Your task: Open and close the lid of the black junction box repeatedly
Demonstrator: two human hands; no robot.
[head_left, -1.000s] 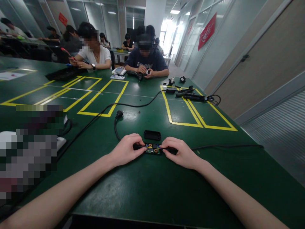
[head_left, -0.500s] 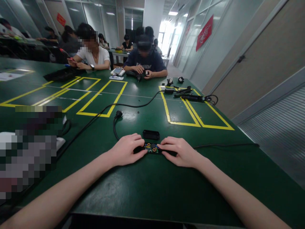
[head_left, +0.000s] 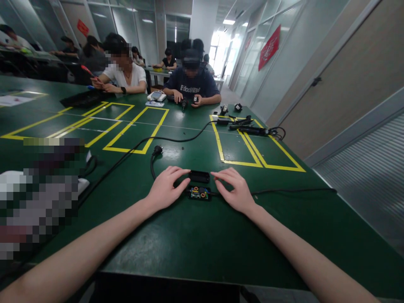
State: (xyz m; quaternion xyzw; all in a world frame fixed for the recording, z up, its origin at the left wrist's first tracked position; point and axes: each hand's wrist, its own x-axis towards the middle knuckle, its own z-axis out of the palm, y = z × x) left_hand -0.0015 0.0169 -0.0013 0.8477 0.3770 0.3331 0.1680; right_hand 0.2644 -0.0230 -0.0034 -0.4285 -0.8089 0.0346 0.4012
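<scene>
An opened black adapter half (head_left: 199, 193) lies on the green table (head_left: 195, 240) with its circuit board and coils showing. A black cable runs out of each end of it. Just beyond it lies a black cover (head_left: 199, 176). My left hand (head_left: 165, 187) reaches toward the cover's left end with its fingers stretched out. My right hand (head_left: 232, 190) reaches toward the cover's right end, fingers also extended. Neither hand holds anything.
A plug (head_left: 157, 150) lies behind my left hand. Yellow tape rectangles (head_left: 139, 128) mark the table. Black tools and cables (head_left: 252, 128) sit at the far right. Two people (head_left: 192, 80) sit across the table, others behind them. A blurred patch (head_left: 41, 189) is at my left.
Both hands have let go of the open adapter half and moved forward to the two ends of the black cover.
</scene>
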